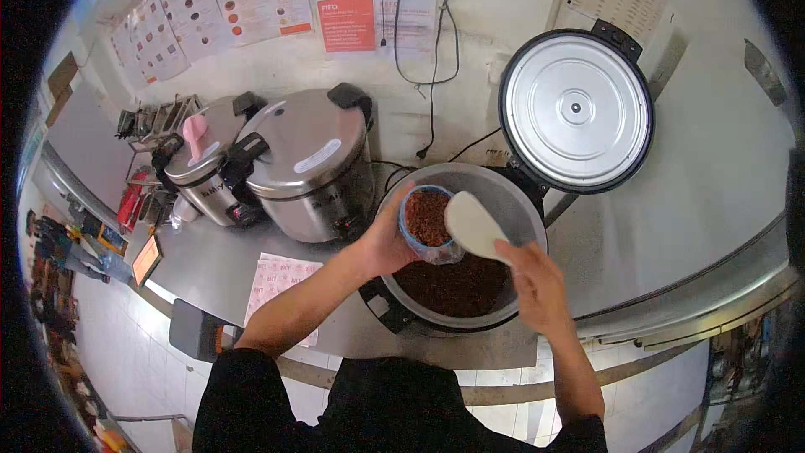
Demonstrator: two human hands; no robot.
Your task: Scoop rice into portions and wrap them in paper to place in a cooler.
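Observation:
My left hand (387, 239) grips a small cup (443, 255) that has clear, bluish plastic around it. Dark reddish-brown grains (427, 217), which look like cooked rice, fill the cup to about its rim. In my right hand (538, 286) is a white rice paddle (471, 223), its blade at the cup's right edge. Both hands are above a large rice cooker (534, 226) whose pot holds more of the same dark grains (449, 286). The cooker's round metal lid (575, 110) stands raised behind it on the right.
Two closed steel rice cookers, a larger one (308, 201) and a smaller one (201, 195), stand to the left. A pink paddle (195, 135) rests on the smaller lid. Printed paper (277, 277) and a tablet (146, 259) are on the steel counter (343, 321). Cables (434, 82) hang down the wall.

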